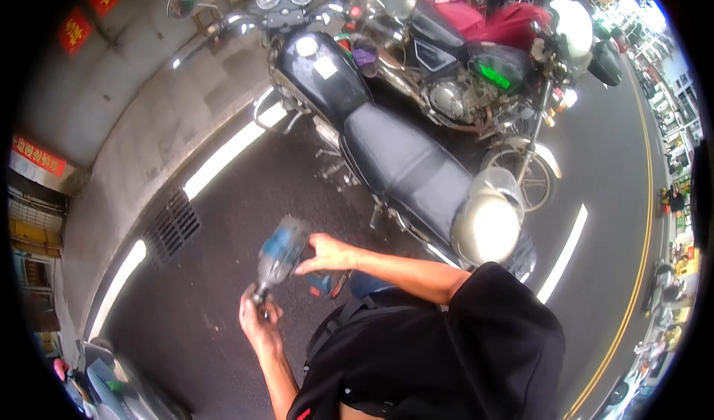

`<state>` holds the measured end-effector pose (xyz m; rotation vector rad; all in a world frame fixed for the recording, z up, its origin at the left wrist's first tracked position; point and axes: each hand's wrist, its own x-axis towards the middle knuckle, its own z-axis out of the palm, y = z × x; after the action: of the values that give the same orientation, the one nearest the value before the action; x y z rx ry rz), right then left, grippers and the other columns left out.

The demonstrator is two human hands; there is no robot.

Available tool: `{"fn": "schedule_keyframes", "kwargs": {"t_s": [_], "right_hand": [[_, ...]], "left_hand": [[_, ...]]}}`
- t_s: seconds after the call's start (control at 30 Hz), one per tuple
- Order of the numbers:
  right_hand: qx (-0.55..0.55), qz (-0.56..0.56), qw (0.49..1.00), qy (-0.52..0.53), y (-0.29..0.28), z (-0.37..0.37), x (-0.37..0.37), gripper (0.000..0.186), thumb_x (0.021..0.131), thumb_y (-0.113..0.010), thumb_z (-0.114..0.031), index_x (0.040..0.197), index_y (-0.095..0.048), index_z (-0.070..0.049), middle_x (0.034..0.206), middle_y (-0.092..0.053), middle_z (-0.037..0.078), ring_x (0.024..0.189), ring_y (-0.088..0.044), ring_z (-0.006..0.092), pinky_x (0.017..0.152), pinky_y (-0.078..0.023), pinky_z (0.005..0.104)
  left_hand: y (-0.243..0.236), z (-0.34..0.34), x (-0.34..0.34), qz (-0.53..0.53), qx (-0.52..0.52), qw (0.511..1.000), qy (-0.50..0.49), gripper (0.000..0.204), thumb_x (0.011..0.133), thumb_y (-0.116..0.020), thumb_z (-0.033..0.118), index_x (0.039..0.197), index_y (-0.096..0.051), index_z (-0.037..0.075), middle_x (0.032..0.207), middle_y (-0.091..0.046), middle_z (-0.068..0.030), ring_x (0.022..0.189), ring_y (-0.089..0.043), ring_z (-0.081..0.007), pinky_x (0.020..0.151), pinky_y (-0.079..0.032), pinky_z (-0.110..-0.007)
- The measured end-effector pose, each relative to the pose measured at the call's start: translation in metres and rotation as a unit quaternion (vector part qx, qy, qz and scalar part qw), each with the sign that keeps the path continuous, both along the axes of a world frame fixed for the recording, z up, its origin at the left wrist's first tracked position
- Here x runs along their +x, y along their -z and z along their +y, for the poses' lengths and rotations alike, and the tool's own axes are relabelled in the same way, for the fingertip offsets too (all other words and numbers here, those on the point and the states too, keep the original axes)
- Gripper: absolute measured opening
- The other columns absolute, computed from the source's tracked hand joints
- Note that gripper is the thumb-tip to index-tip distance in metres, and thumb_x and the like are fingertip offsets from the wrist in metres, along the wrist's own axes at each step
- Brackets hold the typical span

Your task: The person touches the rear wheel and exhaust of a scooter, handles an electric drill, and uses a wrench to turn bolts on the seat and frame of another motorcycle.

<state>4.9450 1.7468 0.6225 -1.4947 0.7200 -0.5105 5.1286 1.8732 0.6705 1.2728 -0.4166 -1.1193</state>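
A blue and grey cordless impact wrench [281,250] is held out over the asphalt, its nose pointing back toward my body. My right hand [331,255] is closed round the grip below its body, and a dark battery pack [321,284] shows under that hand. At the front end, the fingers of my left hand [262,329] close round a small metal socket [259,296] on the nose. The fingertips of both hands are slightly blurred. Nearest to the right arm stands a black motorcycle [401,152] with a long seat.
A pale helmet [487,226] sits on the motorcycle's tail. Beyond it a second motorcycle [454,96] is parked, partly under a red cover [476,14]. A drain grate [172,226] lies by the kerb to the left. A scooter [119,379] stands at the lower left.
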Motion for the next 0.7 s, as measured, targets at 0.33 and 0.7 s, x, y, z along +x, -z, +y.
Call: {"fn": "schedule_keyframes", "kwargs": {"t_s": [0.33, 0.7], "right_hand": [[-0.078, -0.072, 0.988, -0.109, -0.020, -0.154, 0.156, 0.047, 0.066, -0.073, -0.009, 0.107, -0.049, -0.002, 0.080, -0.062, 0.011, 0.055, -0.061, 0.0152, 0.051, -0.050, 0.0303], [-0.118, 0.071, 0.989, -0.056, 0.021, -0.357, 0.342, 0.053, 0.065, -0.075, -0.030, 0.103, -0.055, 0.001, 0.089, -0.062, 0.019, 0.087, -0.061, 0.0271, 0.077, -0.047, 0.0364]], "left_hand": [[0.021, -0.104, 0.135, 0.124, 0.004, 0.985, -0.120, 0.036, 0.092, -0.042, 0.037, 0.099, -0.051, 0.003, 0.054, -0.041, -0.0009, 0.044, -0.037, -0.0091, 0.048, -0.034, -0.025], [0.043, -0.322, 0.354, 0.005, 0.065, 0.995, 0.072, 0.040, 0.088, -0.047, 0.042, 0.084, -0.050, 0.002, 0.053, -0.039, -0.0011, 0.040, -0.036, -0.0098, 0.041, -0.033, -0.025]]}}
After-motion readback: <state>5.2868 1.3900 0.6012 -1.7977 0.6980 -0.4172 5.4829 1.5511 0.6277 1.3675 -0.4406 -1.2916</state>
